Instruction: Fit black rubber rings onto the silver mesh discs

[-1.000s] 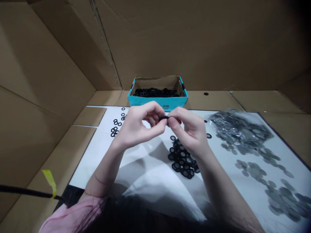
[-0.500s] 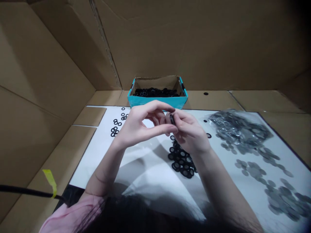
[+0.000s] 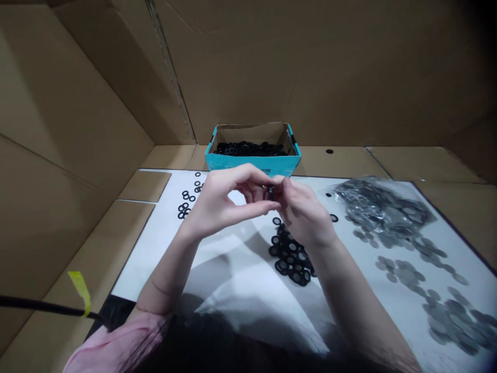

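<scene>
My left hand point(image 3: 227, 199) and my right hand point(image 3: 306, 210) meet above the white table. At their fingertips is a small black ring point(image 3: 271, 193), seen nearly edge-on and partly hidden by the fingers. My left thumb and forefinger curve round from the left and grip it, while my right thumb and fingers pinch it from the right. Whether a disc sits inside the ring I cannot tell. Below my right hand lies a heap of black rings with grey mesh-like centres point(image 3: 291, 256).
A turquoise box point(image 3: 248, 163) holding many black rings stands at the back. Loose open rings point(image 3: 185, 195) lie on the left. To the right are a clear plastic bag of grey discs point(image 3: 384, 204) and scattered grey discs point(image 3: 404, 272). Cardboard walls point(image 3: 310, 67) surround the table.
The ring has turned and shifted slightly left between my fingertips. My right thumb has moved up, and my left thumb has drawn back a little.
</scene>
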A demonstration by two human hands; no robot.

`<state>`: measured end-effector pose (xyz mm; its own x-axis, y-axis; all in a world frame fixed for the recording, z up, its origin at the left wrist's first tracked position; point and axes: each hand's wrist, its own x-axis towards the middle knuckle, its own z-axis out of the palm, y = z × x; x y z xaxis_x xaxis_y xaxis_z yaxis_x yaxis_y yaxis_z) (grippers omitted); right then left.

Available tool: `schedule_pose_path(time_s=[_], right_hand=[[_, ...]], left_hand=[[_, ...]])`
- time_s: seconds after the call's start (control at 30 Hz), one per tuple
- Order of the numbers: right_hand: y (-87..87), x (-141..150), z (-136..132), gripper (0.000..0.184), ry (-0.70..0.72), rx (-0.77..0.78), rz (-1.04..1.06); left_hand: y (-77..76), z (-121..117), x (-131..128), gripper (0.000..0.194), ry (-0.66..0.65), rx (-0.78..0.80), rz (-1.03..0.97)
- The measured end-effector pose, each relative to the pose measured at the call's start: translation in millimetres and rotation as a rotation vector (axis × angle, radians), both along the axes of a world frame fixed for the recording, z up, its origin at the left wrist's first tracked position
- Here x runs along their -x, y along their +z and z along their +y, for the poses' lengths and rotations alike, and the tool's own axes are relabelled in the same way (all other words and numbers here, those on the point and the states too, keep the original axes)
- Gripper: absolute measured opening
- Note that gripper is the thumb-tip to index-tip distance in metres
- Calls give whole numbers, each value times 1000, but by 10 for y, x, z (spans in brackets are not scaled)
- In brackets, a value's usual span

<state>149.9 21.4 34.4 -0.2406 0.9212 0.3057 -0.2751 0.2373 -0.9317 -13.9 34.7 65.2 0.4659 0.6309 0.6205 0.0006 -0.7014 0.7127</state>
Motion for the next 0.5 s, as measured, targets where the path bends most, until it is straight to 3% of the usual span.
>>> schedule_pose_path(time_s=[0.23, 0.37, 0.5], right_hand=[[127, -85, -110, 26, -227, -157, -350], [148, -100, -186, 17, -269, -169, -367], [27, -311, -209, 24, -320, -203, -564]], left_hand=[[16, 7, -20, 13, 76, -185, 103], [-24, -6, -52, 7, 70, -232, 115], [-55, 7, 32, 33, 73, -175, 195]])
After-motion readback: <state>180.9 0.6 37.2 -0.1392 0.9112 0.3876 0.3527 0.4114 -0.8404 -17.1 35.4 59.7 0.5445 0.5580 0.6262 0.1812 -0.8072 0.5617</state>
